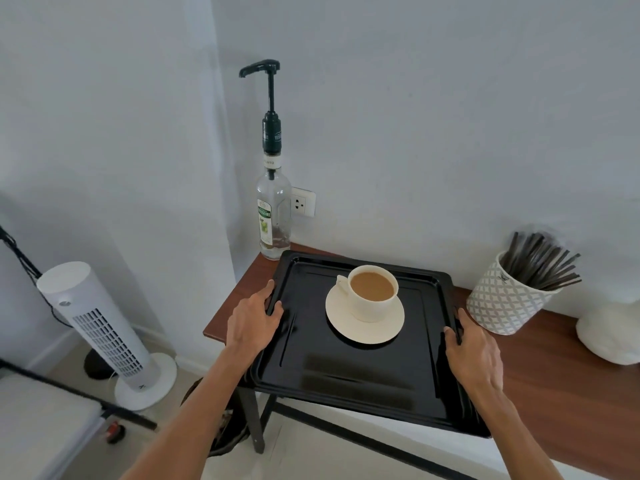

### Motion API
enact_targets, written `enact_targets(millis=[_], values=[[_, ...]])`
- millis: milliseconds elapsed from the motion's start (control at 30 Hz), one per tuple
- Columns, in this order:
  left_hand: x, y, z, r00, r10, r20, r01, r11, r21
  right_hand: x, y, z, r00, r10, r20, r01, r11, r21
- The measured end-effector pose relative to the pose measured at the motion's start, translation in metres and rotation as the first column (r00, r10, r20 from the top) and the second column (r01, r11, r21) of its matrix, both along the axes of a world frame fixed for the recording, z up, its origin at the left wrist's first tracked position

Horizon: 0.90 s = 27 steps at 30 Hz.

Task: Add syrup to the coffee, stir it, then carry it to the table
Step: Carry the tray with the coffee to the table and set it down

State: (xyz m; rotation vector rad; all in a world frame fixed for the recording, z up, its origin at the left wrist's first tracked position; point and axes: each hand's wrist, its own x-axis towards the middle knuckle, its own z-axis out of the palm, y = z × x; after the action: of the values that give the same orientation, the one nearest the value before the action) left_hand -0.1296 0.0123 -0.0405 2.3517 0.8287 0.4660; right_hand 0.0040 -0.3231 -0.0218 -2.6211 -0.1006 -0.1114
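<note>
A cream cup of milky coffee stands on a cream saucer in the far half of a black tray. The tray overhangs the front edge of a brown wooden counter. My left hand grips the tray's left rim, thumb on top. My right hand grips the right rim the same way. A clear syrup bottle with a tall black pump stands at the counter's back left corner, behind the tray and apart from it.
A patterned white pot full of dark stir sticks stands right of the tray, with a white object beyond it. A white tower fan stands on the floor at left. A wall socket is behind the bottle.
</note>
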Motion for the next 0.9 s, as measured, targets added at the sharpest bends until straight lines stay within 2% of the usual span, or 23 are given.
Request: enact_targets(millis=[433, 900], values=[[-0.073, -0.015, 0.013, 0.986, 0.156, 0.055, -0.157, 0.988, 0.0, -0.017, 0.01, 0.012, 0.974, 0.217, 0.066, -0.218, 0.976, 0.007], [-0.207, -0.004, 0.021, 0.886, 0.451, 0.111, -0.454, 0.891, 0.004, -0.068, 0.089, 0.025, 0.843, 0.533, 0.073, -0.536, 0.844, 0.033]])
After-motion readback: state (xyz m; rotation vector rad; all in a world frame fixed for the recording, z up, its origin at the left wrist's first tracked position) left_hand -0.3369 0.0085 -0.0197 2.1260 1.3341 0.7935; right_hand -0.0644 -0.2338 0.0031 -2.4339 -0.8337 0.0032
